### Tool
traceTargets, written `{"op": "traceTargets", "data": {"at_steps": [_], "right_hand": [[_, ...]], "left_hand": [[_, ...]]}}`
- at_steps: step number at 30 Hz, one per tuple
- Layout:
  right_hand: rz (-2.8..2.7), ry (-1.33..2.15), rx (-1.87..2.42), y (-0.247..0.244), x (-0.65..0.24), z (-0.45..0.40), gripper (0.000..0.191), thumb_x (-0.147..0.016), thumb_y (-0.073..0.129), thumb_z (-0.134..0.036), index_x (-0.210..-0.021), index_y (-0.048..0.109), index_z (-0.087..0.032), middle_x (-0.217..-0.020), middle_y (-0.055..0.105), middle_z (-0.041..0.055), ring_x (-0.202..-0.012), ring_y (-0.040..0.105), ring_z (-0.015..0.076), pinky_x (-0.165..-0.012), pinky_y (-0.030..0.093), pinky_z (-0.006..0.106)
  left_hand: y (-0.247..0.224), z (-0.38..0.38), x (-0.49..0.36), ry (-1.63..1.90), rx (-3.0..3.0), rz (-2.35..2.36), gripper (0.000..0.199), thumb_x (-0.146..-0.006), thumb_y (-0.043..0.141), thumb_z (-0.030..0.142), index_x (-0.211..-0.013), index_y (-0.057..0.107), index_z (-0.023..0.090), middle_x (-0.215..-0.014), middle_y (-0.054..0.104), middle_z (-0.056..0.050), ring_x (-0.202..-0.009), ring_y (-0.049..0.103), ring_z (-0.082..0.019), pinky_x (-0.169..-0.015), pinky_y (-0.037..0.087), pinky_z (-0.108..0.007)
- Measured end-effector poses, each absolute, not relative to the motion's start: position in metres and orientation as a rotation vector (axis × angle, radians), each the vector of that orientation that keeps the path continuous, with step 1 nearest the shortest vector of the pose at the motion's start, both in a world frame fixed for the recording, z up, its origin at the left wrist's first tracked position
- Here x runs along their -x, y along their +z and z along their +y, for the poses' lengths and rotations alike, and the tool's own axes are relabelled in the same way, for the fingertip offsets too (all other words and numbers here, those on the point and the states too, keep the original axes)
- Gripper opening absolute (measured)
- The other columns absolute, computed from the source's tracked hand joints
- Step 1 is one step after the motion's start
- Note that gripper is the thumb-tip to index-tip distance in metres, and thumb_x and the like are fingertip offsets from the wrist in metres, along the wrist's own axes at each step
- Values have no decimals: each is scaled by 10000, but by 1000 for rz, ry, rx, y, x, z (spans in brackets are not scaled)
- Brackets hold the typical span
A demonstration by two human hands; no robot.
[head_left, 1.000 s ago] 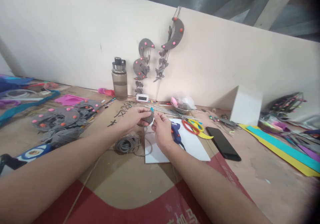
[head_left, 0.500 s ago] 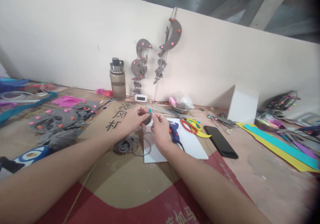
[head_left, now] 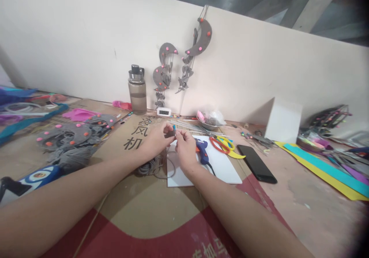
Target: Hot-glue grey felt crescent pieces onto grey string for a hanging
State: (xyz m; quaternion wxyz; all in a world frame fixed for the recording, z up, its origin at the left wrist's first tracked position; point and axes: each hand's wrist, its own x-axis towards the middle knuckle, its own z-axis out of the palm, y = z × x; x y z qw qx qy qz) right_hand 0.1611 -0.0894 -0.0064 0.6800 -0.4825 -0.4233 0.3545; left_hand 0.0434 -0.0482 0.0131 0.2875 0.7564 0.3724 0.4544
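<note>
My left hand (head_left: 159, 138) pinches a small grey felt piece (head_left: 170, 134) over the near edge of a white board. Close against it, my right hand (head_left: 186, 144) has thumb and fingertip pressed together at the same felt piece. A tiny blue bit (head_left: 174, 127) shows between the two hands; its kind is too small to tell. Grey cord (head_left: 148, 167) lies coiled under my left wrist, with a loop running onto the white board (head_left: 219, 175). A blue glue gun (head_left: 204, 152) rests on that board, just right of my right hand.
Orange-handled scissors (head_left: 219, 146) and yellow-handled scissors (head_left: 226, 143) lie beyond the glue gun, a black phone (head_left: 256, 164) to their right. A water bottle (head_left: 137, 95) stands by the wall under grey moon hangings (head_left: 203, 37). Grey yarn (head_left: 72, 156) and felt moons are at left.
The view has shifted slightly, so the surroundings sit a little farther right. My fingers have turned the felt piece, and less of it shows now.
</note>
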Motion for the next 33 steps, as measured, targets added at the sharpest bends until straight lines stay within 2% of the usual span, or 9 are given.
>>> {"op": "traceTargets", "data": {"at_steps": [5, 11, 16, 21, 25, 29, 33], "right_hand": [[-948, 756, 1087, -3, -160, -92, 211, -814, 643, -412, -846, 624, -205, -584, 486, -66, -530, 387, 105, -502, 320, 227], [-960, 723, 1101, 0, -161, -94, 200, -811, 651, -406, -830, 615, -210, -628, 515, -56, -556, 404, 108, -512, 335, 228], [-990, 688, 1121, 3, -161, -97, 173, -819, 640, -381, -811, 606, -212, -666, 546, -39, -611, 441, 121, -534, 352, 232], [-1020, 633, 1099, 3, -160, -97, 166, -831, 605, -364, -815, 607, -199, -793, 622, -4, -763, 538, 146, -711, 433, 262], [-1060, 596, 1114, 3, -160, -97, 189, -854, 565, -377, -842, 600, -192, -847, 628, 8, -824, 550, 159, -804, 432, 292], [-1072, 563, 1127, 4, -161, -98, 185, -864, 554, -375, -839, 591, -196, -846, 618, 4, -822, 538, 158, -809, 420, 289], [-1066, 556, 1125, 5, -162, -98, 172, -871, 554, -370, -828, 583, -206, -808, 596, -5, -783, 516, 154, -747, 415, 277]], "left_hand": [[18, -55, -45, 1207, -1924, 978, 276, -742, 677, 330, -942, 548, 190, -978, 644, -63, -948, 635, -217, -704, 531, -306], [26, -61, -44, 1198, -1985, 1020, 210, -760, 649, 278, -924, 548, 194, -981, 674, -66, -986, 650, -222, -900, 503, -371], [27, -62, -45, 1247, -2067, 1093, 195, -761, 645, 254, -926, 553, 205, -995, 681, -60, -986, 645, -221, -921, 490, -368], [25, -62, -45, 1283, -2151, 1114, 180, -777, 623, 236, -945, 563, 213, -1011, 680, -52, -993, 634, -217, -914, 478, -356], [25, -62, -45, 1292, -2172, 1111, 185, -778, 622, 231, -954, 568, 210, -1012, 680, -53, -993, 634, -218, -907, 477, -351], [25, -62, -45, 1291, -2188, 1091, 178, -788, 616, 237, -958, 571, 210, -1010, 680, -51, -988, 635, -213, -905, 479, -348], [26, -62, -45, 1282, -2157, 1078, 168, -779, 620, 233, -938, 575, 204, -983, 685, -48, -970, 643, -212, -904, 489, -356]]}}
